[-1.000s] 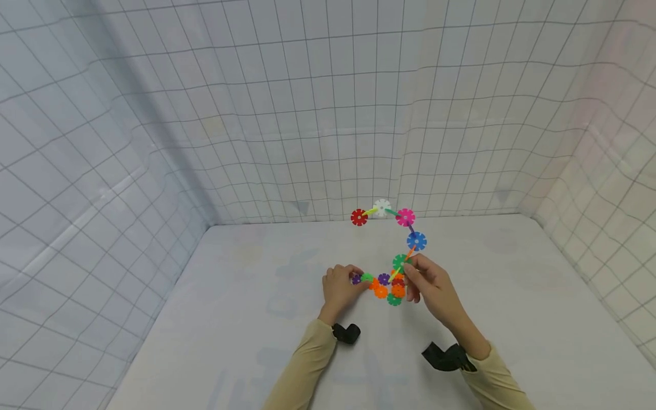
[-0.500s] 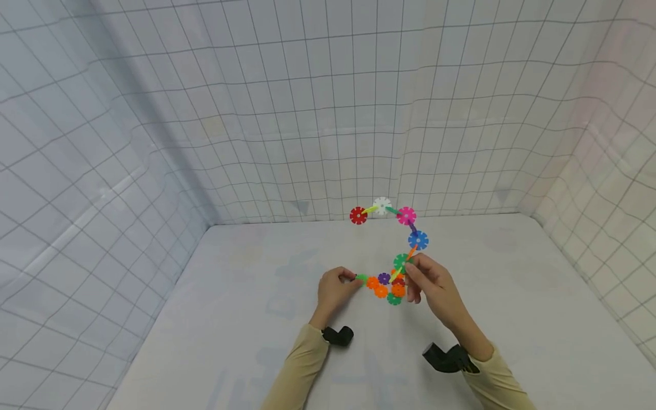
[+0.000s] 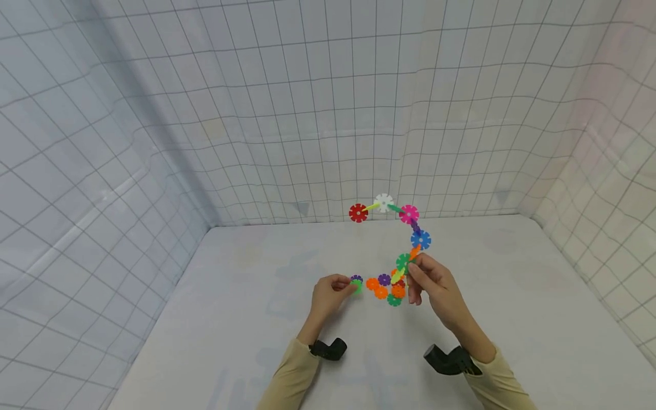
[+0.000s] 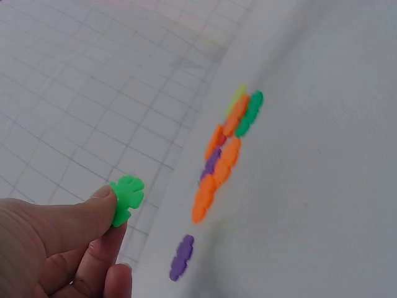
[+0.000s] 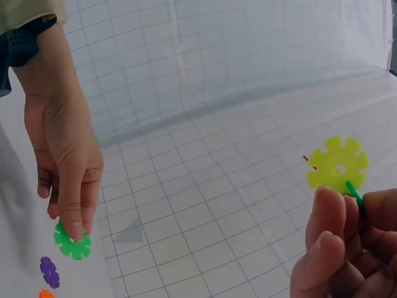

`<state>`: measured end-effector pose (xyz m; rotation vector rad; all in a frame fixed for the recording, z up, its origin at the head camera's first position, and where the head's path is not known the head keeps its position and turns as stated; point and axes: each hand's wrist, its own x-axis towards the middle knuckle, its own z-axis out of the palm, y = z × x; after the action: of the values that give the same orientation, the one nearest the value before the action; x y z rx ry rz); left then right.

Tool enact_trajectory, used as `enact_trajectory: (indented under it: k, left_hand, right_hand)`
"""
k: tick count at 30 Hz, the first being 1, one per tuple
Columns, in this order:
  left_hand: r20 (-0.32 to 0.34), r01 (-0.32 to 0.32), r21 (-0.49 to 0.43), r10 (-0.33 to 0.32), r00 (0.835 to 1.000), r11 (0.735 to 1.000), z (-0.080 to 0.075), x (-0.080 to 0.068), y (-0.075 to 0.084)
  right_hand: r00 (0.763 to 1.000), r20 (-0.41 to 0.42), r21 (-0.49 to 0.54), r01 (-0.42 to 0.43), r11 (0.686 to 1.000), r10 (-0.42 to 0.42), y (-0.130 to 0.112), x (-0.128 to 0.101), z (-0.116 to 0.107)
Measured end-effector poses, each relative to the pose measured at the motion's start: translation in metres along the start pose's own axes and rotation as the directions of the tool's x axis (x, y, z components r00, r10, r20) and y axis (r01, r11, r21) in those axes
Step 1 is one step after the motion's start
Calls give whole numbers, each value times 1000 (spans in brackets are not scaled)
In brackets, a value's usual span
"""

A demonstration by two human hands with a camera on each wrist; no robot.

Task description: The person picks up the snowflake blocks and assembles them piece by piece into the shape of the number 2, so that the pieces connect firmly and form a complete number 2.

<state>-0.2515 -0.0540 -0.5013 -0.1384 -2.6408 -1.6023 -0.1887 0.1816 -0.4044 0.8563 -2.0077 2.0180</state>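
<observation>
You are pinching a green disc (image 4: 127,198) in your left hand (image 3: 328,296); your right hand (image 3: 435,290) is gripping the chain (image 3: 410,228). Align slots squarely before pressing.

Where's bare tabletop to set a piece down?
Free: the table right of the right hand, and the stretch left of the left hand toward the netting. Crowded: between the hands, where the loose discs lie under the held chain.
</observation>
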Motion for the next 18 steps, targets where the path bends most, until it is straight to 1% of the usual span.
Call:
enact_trajectory:
  k: [3,7,10,13,18]
  left_hand:
    - [50,-8,-79,12,999,997,-5,-6,16]
    - [113,-46,-178,67,991,983,-12,-17,40]
    - [162,-59,-251,102,982,966,-18,-29,59]
    - [208,-49,-319,120,971,946,-24,-40,76]
    - [281,-30,-370,143,949,928,-30,-57,97]
  right_hand:
    - [1000,13,10,4,1000,-4,-1,0,0]
    - [1000,30,29,-1,1000,0,-3,-1,-1]
    - [999,34,37,-3,999,2,-4,-1,-2]
    - [999,34,45,-7,999,6,-5,-1,-3]
    - [999,37,64,-17,998,15,-7,-2,-3]
